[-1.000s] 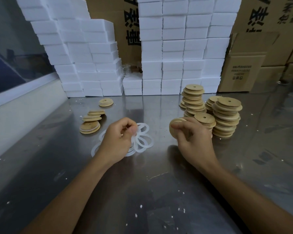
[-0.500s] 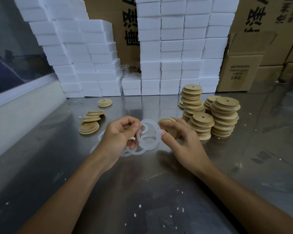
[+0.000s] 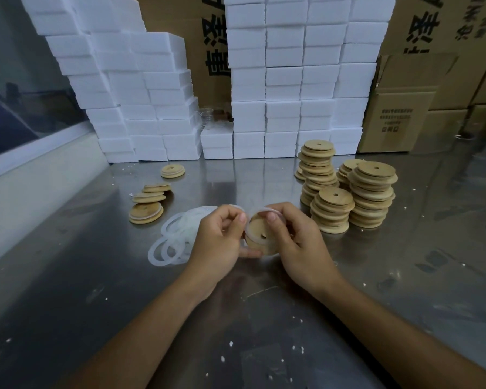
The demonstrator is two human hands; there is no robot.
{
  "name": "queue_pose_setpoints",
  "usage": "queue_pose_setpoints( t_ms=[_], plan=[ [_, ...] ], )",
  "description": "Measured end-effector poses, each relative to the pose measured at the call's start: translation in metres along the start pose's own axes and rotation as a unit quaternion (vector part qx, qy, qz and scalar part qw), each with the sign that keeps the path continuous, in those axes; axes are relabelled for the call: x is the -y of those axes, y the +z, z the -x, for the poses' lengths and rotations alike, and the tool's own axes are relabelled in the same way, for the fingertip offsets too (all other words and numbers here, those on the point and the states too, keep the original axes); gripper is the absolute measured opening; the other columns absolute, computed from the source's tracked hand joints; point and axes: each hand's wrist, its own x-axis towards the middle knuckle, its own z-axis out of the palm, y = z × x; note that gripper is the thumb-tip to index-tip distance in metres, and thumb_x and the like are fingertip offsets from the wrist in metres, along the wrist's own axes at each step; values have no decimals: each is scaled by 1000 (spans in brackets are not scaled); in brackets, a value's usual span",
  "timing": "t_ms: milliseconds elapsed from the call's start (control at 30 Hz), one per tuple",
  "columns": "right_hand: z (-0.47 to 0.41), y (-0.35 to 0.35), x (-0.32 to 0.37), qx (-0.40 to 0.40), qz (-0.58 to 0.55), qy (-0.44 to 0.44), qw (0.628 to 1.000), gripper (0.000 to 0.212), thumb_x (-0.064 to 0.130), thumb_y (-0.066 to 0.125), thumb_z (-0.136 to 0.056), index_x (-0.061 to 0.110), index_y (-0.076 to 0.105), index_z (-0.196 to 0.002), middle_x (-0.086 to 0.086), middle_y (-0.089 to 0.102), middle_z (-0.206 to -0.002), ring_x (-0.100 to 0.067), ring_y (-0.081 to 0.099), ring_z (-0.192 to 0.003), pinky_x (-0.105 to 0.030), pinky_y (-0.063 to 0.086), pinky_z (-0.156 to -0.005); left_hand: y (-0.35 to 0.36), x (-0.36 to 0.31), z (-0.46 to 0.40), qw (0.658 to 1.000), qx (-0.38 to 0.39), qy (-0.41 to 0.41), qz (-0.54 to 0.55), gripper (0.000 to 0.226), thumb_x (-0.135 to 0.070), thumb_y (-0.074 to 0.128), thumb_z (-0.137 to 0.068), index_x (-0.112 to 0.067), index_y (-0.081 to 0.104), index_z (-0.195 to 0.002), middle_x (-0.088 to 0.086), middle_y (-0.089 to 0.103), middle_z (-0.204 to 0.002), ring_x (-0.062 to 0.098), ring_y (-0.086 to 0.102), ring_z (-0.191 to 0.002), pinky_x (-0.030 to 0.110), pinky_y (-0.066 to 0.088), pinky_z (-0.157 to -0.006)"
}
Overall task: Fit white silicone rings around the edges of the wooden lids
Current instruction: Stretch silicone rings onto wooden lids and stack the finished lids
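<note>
Between my hands, just above the steel table (image 3: 264, 318), is a round wooden lid (image 3: 260, 238) with a small centre hole. A white silicone ring (image 3: 265, 211) lies partly round its upper edge. My left hand (image 3: 219, 242) pinches the ring at the lid's left side. My right hand (image 3: 298, 242) holds the lid and pinches the ring at the top. A loose pile of white rings (image 3: 177, 237) lies on the table left of my hands. Tall stacks of bare wooden lids (image 3: 348, 192) stand to the right.
A few lids lie in short stacks (image 3: 148, 203) at the left, one more lid pair (image 3: 173, 171) farther back. White foam boxes (image 3: 278, 88) and cardboard cartons (image 3: 404, 116) wall off the back. White crumbs dot the table near me.
My left hand lifted one ring off the pile. My right hand brought the lid leftward from beside the stacks. Both hands met and the ring now sits over the lid's top edge.
</note>
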Motion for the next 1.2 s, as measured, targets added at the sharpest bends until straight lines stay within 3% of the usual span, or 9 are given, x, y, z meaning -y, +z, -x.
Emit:
queue_pose_setpoints(
  t_ms=[100,267,433,567,667,733,867,967,1200],
  plan=[
    [0,1,-2,-1,-3,-6,1000,16,19,52,-101,14,67,-105,8,70,-92,-10,67,-90,-30,54,-80,5,2,1,999,-32,-7,8,17,-10,52,-99,-4,63,-88,14,71,-87,23,74,-80,36,61,-62],
    [-2,1,-8,-5,11,7,1000,12,20,57,-99,24,68,-102,15,71,-90,-6,67,-90,-27,54,-78,1,5,-4,993,-89,28,-73,15,-9,59,-95,-11,67,-83,8,73,-86,19,73,-81,42,62,-69],
    [-3,-2,-12,-13,17,18,1000,9,22,63,-96,27,69,-101,17,72,-92,-6,69,-92,-38,59,-81,-2,5,-4,986,-110,41,-121,16,-12,61,-94,-19,67,-81,0,72,-84,14,71,-80,43,62,-69],
    [-2,-1,-11,-26,17,16,999,9,21,64,-95,30,68,-96,13,73,-90,-8,70,-89,-42,60,-75,-2,5,-5,990,-105,37,-92,14,-12,61,-95,-17,67,-84,4,73,-89,20,72,-84,43,62,-70],
    [-3,-2,-11,-61,0,25,998,11,21,65,-95,31,64,-90,7,74,-84,-11,71,-79,-46,60,-66,0,3,-3,993,-85,54,-63,13,-13,60,-95,-18,66,-84,4,70,-93,18,72,-83,32,61,-60],
    [-4,-3,-11,-71,6,21,997,7,23,64,-95,29,64,-91,5,74,-83,-11,72,-79,-48,60,-68,2,2,-1,994,-60,69,-63,12,-14,59,-96,-17,64,-85,3,68,-95,16,72,-84,29,60,-59],
    [-3,-3,-11,-48,29,7,998,4,24,62,-97,26,61,-93,8,74,-83,-3,71,-83,-37,60,-72,1,5,-2,988,-77,81,-110,16,-14,58,-96,-20,64,-83,-1,68,-89,17,71,-85,40,62,-67],
    [-3,-1,-10,-27,35,-26,999,2,21,62,-97,20,62,-95,11,73,-87,-2,70,-87,-22,57,-69,-1,5,-5,985,-111,67,-113,15,-17,60,-95,-21,66,-82,-3,69,-87,20,70,-88,47,60,-75],
    [-2,2,-10,-11,53,-38,998,6,13,69,-91,19,70,-92,13,73,-94,-5,68,-98,-31,60,-73,-7,1,-9,993,-112,-21,-43,17,-17,58,-97,-21,68,-84,6,73,-93,26,70,-95,49,58,-84]
  ],
)
